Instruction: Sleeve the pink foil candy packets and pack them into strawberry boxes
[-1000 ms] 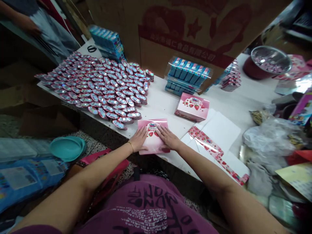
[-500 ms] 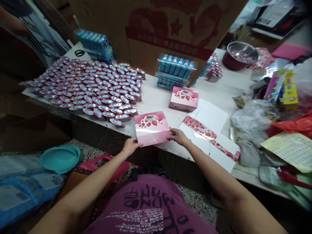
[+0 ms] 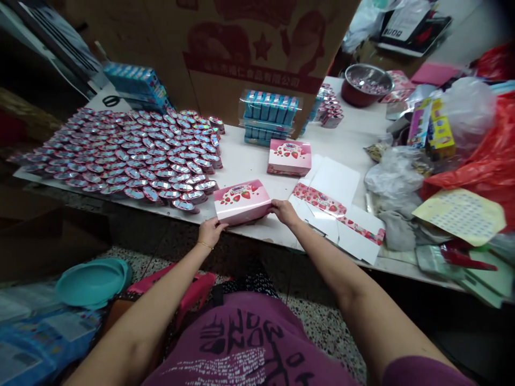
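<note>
A pink cardboard box with a strawberry print point(image 3: 243, 201) sits at the table's front edge, its front panel bent down. My left hand point(image 3: 211, 231) pinches its lower left corner, and my right hand point(image 3: 285, 210) grips the right side. Just behind stands a second strawberry box point(image 3: 289, 157), closed in shape. Flat white card blanks with a strawberry strip point(image 3: 338, 212) lie to the right of my right hand. On the left, many small shiny-topped packs point(image 3: 148, 155) stand packed closely together.
Blue packs in clear wrap point(image 3: 270, 115) stand before a large brown carton point(image 3: 257, 53). A metal bowl point(image 3: 368, 86) of small pieces is at the back right. Plastic bags point(image 3: 402, 187) and a yellow sheet point(image 3: 461, 216) crowd the right end. Teal basins point(image 3: 94, 281) are low on the left.
The front panel of the held box has folded downward, giving the box a boxier shape. Both hands keep their hold on it. The whole view has shifted slightly.
</note>
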### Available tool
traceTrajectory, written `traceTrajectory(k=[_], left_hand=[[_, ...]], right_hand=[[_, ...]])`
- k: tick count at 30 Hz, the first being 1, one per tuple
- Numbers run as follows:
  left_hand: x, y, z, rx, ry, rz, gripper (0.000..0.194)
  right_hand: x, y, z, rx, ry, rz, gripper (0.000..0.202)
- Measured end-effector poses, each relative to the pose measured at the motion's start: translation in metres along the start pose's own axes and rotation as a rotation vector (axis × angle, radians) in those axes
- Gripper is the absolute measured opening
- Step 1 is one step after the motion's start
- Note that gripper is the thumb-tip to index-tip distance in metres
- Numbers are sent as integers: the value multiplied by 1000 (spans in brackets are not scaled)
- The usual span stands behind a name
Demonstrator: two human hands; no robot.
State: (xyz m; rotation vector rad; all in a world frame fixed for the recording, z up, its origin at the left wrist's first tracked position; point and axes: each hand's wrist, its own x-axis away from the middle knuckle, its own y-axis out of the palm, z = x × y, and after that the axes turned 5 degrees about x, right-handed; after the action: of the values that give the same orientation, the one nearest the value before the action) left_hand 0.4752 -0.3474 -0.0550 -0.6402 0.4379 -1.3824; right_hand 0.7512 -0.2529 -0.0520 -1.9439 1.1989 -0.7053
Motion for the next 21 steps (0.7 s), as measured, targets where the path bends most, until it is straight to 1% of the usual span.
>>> traceTrajectory(k=[4, 8, 12, 14, 16, 18, 19, 20, 21], left_hand=[[2, 1, -2, -6, 14, 31, 18], [5, 4, -5, -49, 57, 73, 17], [8, 6, -7, -94, 165, 55, 12], [9, 8, -8, -108, 200, 35, 10], [8, 9, -10, -122, 202, 27, 10], [8, 10, -10, -129, 187, 24, 10], [8, 10, -10, -128, 177, 27, 10], [8, 10, -9, -125, 168, 28, 10], [9, 9, -7, -122, 159, 27, 9]], right_hand=[[1, 7, -1, 12, 23, 62, 13], [3, 17, 2, 31, -16, 120, 17], [11, 25, 11, 12, -94, 107, 14], [15, 25, 14, -2, -98, 100, 13], [20, 21, 12, 17, -78, 136, 14], [21, 13, 3, 95, -106, 228, 32], [20, 9, -4, 155, -159, 261, 44], [18, 6, -13, 223, -229, 268, 54], [15, 4, -21, 294, -308, 243, 61]])
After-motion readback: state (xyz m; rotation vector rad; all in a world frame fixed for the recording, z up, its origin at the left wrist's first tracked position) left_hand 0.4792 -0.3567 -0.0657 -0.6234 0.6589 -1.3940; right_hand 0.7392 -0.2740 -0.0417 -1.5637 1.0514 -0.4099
